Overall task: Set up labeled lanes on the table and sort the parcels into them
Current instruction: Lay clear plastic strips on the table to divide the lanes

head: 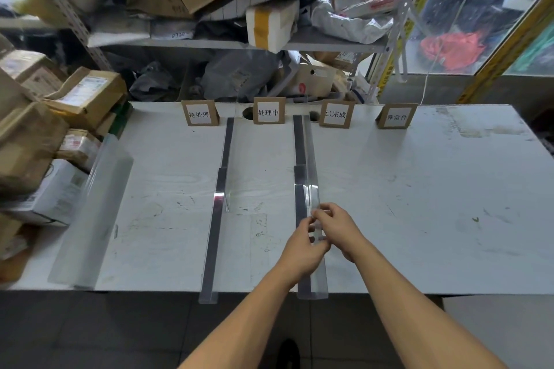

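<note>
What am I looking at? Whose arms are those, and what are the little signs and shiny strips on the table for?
The camera sits on a person's head and looks down, so the arms are that person's own. The left hand and right hand both pinch a clear plastic divider strip that lies on the white table. Another clear strip lies further left, and a wider one sits by the left edge. Together they split the table into lanes. Four small cardboard signs stand along the far edge, each naming a lane. Parcels wait in a pile of boxes on the left and on the shelves behind. None are in the lanes yet.
</note>
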`<state>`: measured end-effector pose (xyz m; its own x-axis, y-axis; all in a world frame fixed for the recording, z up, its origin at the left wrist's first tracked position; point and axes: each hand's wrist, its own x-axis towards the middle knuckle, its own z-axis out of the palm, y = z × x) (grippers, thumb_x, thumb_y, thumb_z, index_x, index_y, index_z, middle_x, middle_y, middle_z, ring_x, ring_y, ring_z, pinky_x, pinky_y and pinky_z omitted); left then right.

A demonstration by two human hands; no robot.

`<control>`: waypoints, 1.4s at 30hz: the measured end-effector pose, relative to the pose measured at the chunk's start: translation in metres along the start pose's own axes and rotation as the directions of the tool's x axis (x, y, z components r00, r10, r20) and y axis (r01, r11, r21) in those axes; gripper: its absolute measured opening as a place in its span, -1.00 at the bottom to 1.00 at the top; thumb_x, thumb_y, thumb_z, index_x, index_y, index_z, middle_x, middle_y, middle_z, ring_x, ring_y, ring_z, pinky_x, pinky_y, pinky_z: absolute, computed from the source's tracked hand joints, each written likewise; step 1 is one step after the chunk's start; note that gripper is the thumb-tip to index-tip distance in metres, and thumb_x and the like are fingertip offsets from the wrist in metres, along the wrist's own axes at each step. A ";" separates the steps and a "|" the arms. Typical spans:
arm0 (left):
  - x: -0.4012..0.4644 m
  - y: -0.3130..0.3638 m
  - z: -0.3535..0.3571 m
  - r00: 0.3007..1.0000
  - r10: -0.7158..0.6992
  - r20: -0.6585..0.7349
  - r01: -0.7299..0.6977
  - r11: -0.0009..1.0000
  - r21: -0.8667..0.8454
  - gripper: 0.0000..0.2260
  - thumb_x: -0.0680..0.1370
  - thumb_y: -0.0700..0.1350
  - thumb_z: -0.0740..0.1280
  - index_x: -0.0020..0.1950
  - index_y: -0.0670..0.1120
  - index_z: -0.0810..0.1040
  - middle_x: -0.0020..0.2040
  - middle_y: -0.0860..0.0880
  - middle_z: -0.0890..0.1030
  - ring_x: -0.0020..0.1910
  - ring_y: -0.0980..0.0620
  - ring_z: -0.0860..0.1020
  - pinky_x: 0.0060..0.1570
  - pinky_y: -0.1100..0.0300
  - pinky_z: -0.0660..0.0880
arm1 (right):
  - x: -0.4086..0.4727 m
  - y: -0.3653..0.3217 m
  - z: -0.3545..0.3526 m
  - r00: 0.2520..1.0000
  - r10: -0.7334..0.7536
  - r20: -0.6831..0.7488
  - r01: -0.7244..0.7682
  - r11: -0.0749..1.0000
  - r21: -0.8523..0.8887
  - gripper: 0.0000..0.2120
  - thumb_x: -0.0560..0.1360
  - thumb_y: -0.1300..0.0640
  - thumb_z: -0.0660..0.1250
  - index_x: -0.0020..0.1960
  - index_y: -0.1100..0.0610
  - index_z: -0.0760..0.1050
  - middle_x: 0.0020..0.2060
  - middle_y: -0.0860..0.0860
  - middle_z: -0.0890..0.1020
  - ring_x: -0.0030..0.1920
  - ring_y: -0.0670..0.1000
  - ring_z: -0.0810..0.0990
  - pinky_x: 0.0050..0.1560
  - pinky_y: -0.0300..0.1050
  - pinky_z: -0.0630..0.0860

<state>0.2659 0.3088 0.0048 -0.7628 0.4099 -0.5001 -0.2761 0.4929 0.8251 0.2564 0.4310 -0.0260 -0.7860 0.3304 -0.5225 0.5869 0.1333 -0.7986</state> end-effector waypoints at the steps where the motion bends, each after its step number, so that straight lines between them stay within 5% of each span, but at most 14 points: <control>1: 0.000 0.000 0.000 1.000 -0.001 -0.001 0.001 1.000 -0.001 -0.48 0.62 -0.05 0.32 0.54 0.07 0.21 0.49 -0.01 0.36 0.40 -0.04 0.42 0.30 0.09 0.42 | 0.000 0.000 -0.001 1.000 -0.018 -0.015 0.018 1.000 -0.023 -0.69 0.58 -0.03 0.29 0.30 0.01 0.43 0.07 -0.09 0.55 0.11 -0.02 0.56 0.06 -0.01 0.61; 6: 0.002 0.002 -0.005 1.000 0.007 -0.018 -0.007 1.000 -0.003 -0.47 0.63 -0.06 0.31 0.55 0.07 0.19 0.49 -0.02 0.36 0.41 -0.03 0.41 0.32 0.07 0.42 | -0.002 -0.006 -0.003 0.988 -0.117 -0.097 0.108 0.990 -0.093 -0.57 0.59 -0.08 0.27 0.41 0.03 0.37 0.16 -0.07 0.50 0.08 -0.07 0.48 -0.09 -0.24 0.45; 14: 0.007 0.022 -0.046 0.988 0.093 -0.120 -0.095 0.995 -0.008 -0.54 0.64 -0.05 0.29 0.51 0.05 0.24 0.47 -0.02 0.40 0.36 -0.04 0.46 0.25 0.07 0.48 | -0.024 -0.058 0.003 0.859 -0.450 -0.246 0.388 0.884 -0.262 -0.60 0.62 0.02 0.27 0.42 0.09 0.38 0.33 0.03 0.49 0.21 -0.03 0.50 0.12 -0.16 0.48; 25: -0.013 0.026 -0.207 0.849 0.235 -0.473 -0.279 0.960 -0.023 -0.80 0.64 -0.11 0.28 0.26 0.05 0.51 0.14 0.05 0.60 0.08 0.12 0.58 0.13 0.12 0.58 | -0.041 -0.165 0.108 0.756 -0.654 -0.014 0.627 0.730 -0.274 -0.61 0.61 -0.01 0.26 0.42 -0.01 0.37 0.18 -0.19 0.45 0.07 -0.19 0.51 0.08 -0.22 0.52; 33: -0.034 -0.051 -0.362 0.665 0.133 -0.735 -0.177 0.984 0.018 -0.85 0.63 -0.14 0.27 0.13 0.08 0.55 0.03 0.10 0.62 0.06 0.10 0.60 -0.08 0.41 0.43 | -0.025 -0.216 0.253 0.797 -0.537 0.277 0.601 0.753 -0.268 -0.62 0.61 -0.06 0.24 0.40 -0.05 0.39 0.08 -0.20 0.52 -0.04 -0.29 0.53 -0.23 -0.46 0.43; 35: -0.034 -0.078 -0.392 0.602 0.099 -0.792 -0.111 0.993 0.040 -0.81 0.62 -0.13 0.27 0.20 0.04 0.55 0.13 0.05 0.63 0.14 0.04 0.57 0.00 0.33 0.43 | -0.020 -0.220 0.290 0.825 -0.457 0.333 0.544 0.803 -0.245 -0.64 0.61 -0.06 0.24 0.39 -0.05 0.40 0.12 -0.14 0.57 -0.02 -0.22 0.57 -0.21 -0.43 0.45; 37: -0.031 -0.105 -0.414 0.634 0.027 -0.773 0.034 0.998 0.062 -0.67 0.60 -0.09 0.28 0.38 -0.01 0.45 0.33 -0.02 0.54 0.28 -0.04 0.50 0.14 0.16 0.41 | -0.015 -0.219 0.326 0.845 -0.377 0.379 0.481 0.845 -0.232 -0.61 0.60 -0.07 0.24 0.41 -0.04 0.39 0.17 -0.10 0.58 0.04 -0.14 0.60 -0.11 -0.31 0.49; 39: -0.029 -0.129 -0.429 0.742 -0.099 -0.663 0.161 0.986 0.033 -0.51 0.59 -0.03 0.32 0.50 -0.01 0.31 0.44 -0.05 0.43 0.37 -0.07 0.42 0.22 0.10 0.35 | -0.013 -0.216 0.358 0.861 -0.298 0.413 0.426 0.866 -0.262 -0.55 0.59 -0.08 0.23 0.45 -0.01 0.34 0.22 -0.07 0.55 0.09 -0.08 0.58 -0.06 -0.22 0.48; 42: -0.032 -0.158 -0.437 0.896 -0.213 -0.390 0.147 0.970 -0.193 -0.45 0.60 0.02 0.30 0.56 0.09 0.20 0.46 0.03 0.39 0.34 0.08 0.43 0.19 0.17 0.31 | -0.011 -0.205 0.395 0.869 -0.248 0.427 0.401 0.859 -0.317 -0.50 0.61 -0.10 0.20 0.50 0.01 0.28 0.37 -0.02 0.49 0.17 -0.04 0.53 0.07 -0.21 0.43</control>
<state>0.0785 -0.1178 0.0055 -0.8526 -0.0367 -0.5213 -0.4925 0.3904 0.7779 0.0686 0.0309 0.0253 -0.9120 -0.1453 -0.3837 0.2504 0.5437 -0.8011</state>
